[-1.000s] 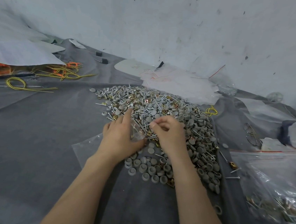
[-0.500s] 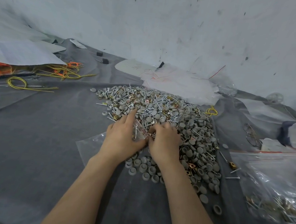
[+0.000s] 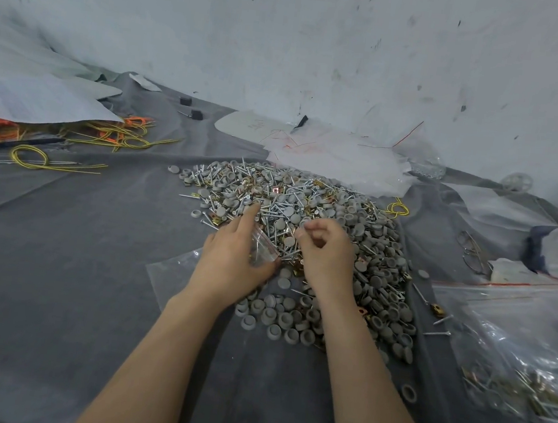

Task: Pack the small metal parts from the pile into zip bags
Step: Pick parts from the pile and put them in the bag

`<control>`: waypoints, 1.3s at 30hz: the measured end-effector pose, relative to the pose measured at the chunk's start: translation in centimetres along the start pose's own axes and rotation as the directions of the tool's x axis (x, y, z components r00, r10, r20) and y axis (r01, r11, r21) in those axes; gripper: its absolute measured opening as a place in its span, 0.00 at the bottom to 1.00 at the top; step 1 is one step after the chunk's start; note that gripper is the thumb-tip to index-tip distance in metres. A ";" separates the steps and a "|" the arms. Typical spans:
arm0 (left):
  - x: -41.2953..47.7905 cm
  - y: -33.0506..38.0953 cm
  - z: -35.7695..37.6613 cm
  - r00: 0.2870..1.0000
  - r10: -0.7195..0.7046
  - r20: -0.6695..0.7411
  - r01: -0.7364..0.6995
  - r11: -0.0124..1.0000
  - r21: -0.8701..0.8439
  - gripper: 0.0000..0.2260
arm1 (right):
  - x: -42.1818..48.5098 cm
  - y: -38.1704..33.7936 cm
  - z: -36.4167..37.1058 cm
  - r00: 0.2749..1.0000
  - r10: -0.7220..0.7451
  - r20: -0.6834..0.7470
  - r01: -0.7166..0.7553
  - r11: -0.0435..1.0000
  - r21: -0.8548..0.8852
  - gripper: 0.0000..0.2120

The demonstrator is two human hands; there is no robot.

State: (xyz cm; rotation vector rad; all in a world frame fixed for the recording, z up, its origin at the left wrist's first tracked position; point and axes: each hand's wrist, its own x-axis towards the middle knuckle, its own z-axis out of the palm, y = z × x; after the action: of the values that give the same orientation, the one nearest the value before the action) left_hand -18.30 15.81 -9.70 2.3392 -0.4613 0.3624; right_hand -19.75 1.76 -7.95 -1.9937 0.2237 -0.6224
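Observation:
A wide pile of screws, brass clips and grey round caps (image 3: 308, 214) lies on the grey cloth in the middle of the head view. My left hand (image 3: 231, 258) grips a small clear zip bag (image 3: 263, 247) at the pile's near left edge, forefinger stretched toward the pile. My right hand (image 3: 325, 247) hovers just right of the bag's mouth with its fingers curled and fingertips pinched together; what it pinches is too small to make out. Another flat clear bag (image 3: 168, 268) lies under my left wrist.
Large zip bags of packed parts (image 3: 523, 368) lie at the right. Yellow and orange wire ties (image 3: 106, 134) and paper sheets (image 3: 38, 100) are at the left. Crumpled plastic (image 3: 338, 159) sits behind the pile by the wall. Spectacles (image 3: 473, 252) lie right of the pile.
My right hand dipped against the bag's mouth half a second ago and has since lifted up and to the right. My left hand still holds the bag in the same place.

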 end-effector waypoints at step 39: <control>0.5 -0.5 -0.4 0.958 -0.133 -0.252 0.117 0.990 -0.079 0.34 | -2.1 -0.7 2.8 0.805 -0.138 0.578 0.435 0.799 -0.415 0.27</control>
State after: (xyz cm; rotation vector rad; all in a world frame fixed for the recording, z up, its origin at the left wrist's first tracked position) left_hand -17.69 16.38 -9.52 2.2068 -0.1952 0.5733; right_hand -20.21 5.14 -9.06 -2.6946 -0.3038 -0.1787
